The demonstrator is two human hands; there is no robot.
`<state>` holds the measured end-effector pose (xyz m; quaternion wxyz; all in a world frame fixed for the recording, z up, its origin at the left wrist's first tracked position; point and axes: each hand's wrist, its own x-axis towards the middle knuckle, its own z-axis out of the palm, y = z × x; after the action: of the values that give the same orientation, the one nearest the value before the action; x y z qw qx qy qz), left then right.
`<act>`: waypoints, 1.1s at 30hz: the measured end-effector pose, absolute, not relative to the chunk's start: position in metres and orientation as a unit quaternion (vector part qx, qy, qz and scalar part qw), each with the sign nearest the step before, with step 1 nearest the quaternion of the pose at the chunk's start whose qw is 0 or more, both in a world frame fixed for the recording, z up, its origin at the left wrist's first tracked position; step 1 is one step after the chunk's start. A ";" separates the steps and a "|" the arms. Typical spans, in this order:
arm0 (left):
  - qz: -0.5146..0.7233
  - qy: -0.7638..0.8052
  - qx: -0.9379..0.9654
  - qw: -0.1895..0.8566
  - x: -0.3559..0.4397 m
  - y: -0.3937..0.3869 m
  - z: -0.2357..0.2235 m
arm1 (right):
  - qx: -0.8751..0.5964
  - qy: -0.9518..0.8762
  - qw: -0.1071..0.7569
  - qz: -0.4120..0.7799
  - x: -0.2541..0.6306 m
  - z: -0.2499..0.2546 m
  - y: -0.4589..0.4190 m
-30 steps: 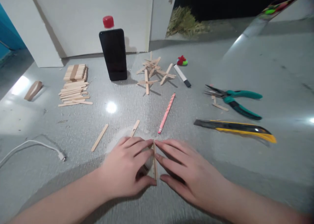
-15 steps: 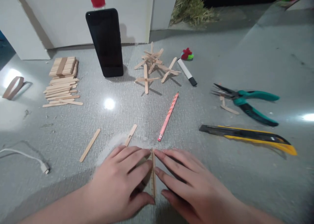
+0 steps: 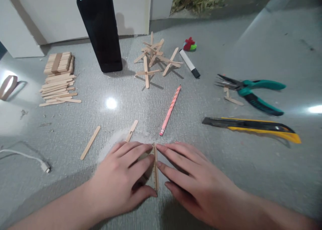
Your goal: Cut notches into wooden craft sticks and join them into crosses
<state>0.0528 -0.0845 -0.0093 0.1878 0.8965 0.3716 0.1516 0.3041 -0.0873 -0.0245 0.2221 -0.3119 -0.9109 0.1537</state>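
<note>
Between my hands, a narrow ruler [image 3: 155, 169] with fine markings lies lengthwise against a thin wooden strip, probably a craft stick; much of both is covered. My left hand [image 3: 123, 176] is curved over the ruler, fingertips at its far end and thumb at its near end. Stretched fingers of my right hand [image 3: 196, 179] touch the strip's right edge, while its thumb stays apart. Just beyond my left hand lies a notched craft stick [image 3: 131, 130], its lower end hidden. A plain craft stick [image 3: 90, 142] rests farther left. The pink pencil [image 3: 170, 110] lies ahead of my fingertips.
Crossed-stick pieces [image 3: 151, 55] stand at the back, near a marker [image 3: 189, 63] and an upright phone [image 3: 100, 35]. Craft sticks [image 3: 59, 63] are stacked on the left, above a white cable [image 3: 27, 155]. Pliers [image 3: 249, 89] and a yellow utility knife [image 3: 251, 126] lie right.
The view has tilted down slightly, so everything sits higher in the picture. Both hands keep nearly the same pose on the ruler and strip.
</note>
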 end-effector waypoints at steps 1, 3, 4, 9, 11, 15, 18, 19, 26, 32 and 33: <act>0.152 0.371 0.897 0.187 0.053 -0.084 -0.009 | -0.312 -0.911 0.221 0.153 0.305 -0.025 -0.089; 0.153 0.369 0.897 0.188 0.053 -0.084 -0.009 | -0.302 -0.915 0.221 0.150 0.307 -0.025 -0.092; 0.154 0.367 0.898 0.188 0.053 -0.084 -0.009 | -0.298 -0.916 0.223 0.150 0.307 -0.026 -0.094; 0.166 0.357 0.898 0.194 0.053 -0.083 -0.008 | -0.303 -0.911 0.231 0.158 0.307 -0.028 -0.098; 0.168 0.356 0.898 0.196 0.053 -0.083 -0.007 | -0.300 -0.912 0.230 0.159 0.306 -0.027 -0.098; 0.161 0.359 0.898 0.197 0.053 -0.083 -0.007 | -0.294 -0.916 0.225 0.154 0.305 -0.025 -0.096; 0.160 0.359 0.899 0.195 0.053 -0.083 -0.008 | -0.292 -0.917 0.225 0.151 0.305 -0.025 -0.095; 0.162 0.358 0.899 0.194 0.053 -0.083 -0.008 | -0.292 -0.917 0.226 0.150 0.305 -0.024 -0.095; 0.164 0.356 0.900 0.193 0.054 -0.082 -0.008 | -0.292 -0.917 0.223 0.153 0.305 -0.026 -0.095; 0.163 0.354 0.901 0.191 0.053 -0.082 -0.008 | -0.293 -0.918 0.222 0.151 0.307 -0.026 -0.096; 0.163 0.353 0.901 0.193 0.053 -0.082 -0.007 | -0.292 -0.918 0.222 0.151 0.307 -0.026 -0.096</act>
<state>0.0528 -0.0823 -0.0074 0.1934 0.9008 0.3531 0.1627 0.3069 -0.0958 -0.0264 0.2221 -0.2923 -0.9178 0.1512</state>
